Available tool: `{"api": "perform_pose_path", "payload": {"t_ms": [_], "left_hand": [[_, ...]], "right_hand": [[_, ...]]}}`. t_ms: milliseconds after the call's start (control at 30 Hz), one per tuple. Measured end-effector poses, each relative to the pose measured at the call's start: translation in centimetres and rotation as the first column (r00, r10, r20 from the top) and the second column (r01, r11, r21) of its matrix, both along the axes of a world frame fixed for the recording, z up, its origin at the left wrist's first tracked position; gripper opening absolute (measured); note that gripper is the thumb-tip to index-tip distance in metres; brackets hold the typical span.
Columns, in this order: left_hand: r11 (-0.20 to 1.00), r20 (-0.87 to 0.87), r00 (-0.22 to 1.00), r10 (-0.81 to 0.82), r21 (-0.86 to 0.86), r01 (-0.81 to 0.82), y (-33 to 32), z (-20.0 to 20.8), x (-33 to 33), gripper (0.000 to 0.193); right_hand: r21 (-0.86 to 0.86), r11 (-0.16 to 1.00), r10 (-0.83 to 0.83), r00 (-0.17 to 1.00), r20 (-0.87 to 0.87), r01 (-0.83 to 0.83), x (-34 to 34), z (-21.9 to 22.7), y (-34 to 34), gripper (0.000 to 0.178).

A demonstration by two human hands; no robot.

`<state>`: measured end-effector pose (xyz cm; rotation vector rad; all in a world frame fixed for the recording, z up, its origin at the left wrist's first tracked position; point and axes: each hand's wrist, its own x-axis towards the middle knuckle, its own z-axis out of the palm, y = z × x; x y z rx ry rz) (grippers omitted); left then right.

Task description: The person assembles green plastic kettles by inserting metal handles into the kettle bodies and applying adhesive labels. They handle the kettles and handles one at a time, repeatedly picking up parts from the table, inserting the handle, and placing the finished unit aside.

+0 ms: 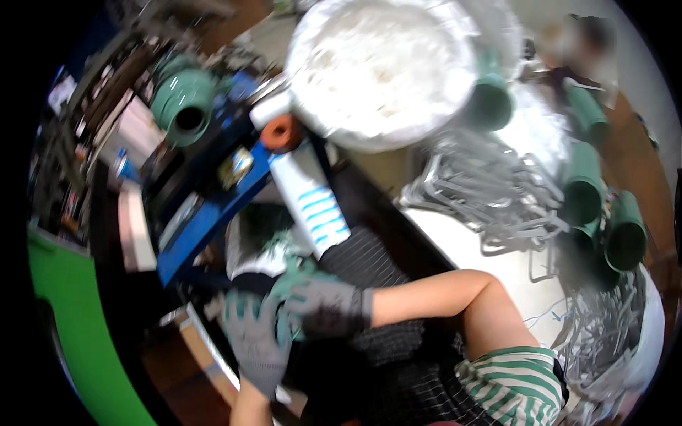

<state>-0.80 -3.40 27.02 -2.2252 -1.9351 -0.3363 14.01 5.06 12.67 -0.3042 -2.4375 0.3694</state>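
Both my hands wear grey gloves with green fingers and meet low, left of the middle, blurred by motion. My left hand [257, 339] has its back up and its fingers bent forward over something hidden. Against it lies my right hand [323, 305], reaching in from the right with curled fingers; what they hold cannot be made out. Just beyond the hands is a container with a pale lining [241, 238] and crumpled greenish material [280, 247] in it. A white and blue-striped box [309, 202] stands beyond my right hand.
A blue metal frame [213, 224] runs beside the container, near an orange roll [280, 133] and a green machine [183, 103]. A large lined tub [302, 92] holds white pieces. Bent grey metal hooks [490, 188] pile on a white table [447, 241], with green cylinders [584, 188] at right.
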Motion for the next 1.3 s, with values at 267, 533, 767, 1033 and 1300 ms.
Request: {"api": "perform_pose_path", "payload": {"t_ms": [267,533,767,1033,1300], "left_hand": [[0.928,0.16,0.934,-0.32,-0.143,0.343,2.9,-1.0,-2.2,0.02],[0.965,0.158,0.965,-0.209,-0.126,0.23,2.1,-1.8,-2.1,0.014],[0.974,0.554,0.802,-0.222,0.091,0.207,6.8,-2.0,-3.5,0.023],[0.959,0.38,0.904,-0.197,0.266,0.097,19.3,-7.4,-2.8,0.029],[0.943,0.237,0.946,-0.219,0.301,0.142,24.9,-11.2,-2.4,0.018]], "right_hand": [[0.112,0.98,0.151,0.98,0.128,-0.165,3.2,6.8,0.8,0.019],[-0.529,0.826,-0.031,0.922,-0.386,-0.194,5.3,8.5,2.7,0.037],[-0.978,-0.197,-0.572,0.818,0.056,-0.071,5.7,-3.5,20.5,0.039],[-0.873,-0.322,-0.392,0.891,-0.229,-0.366,2.9,-5.0,23.3,0.023],[-0.981,-0.126,-0.581,0.813,-0.045,-0.145,1.8,-2.0,21.8,0.034]]}}
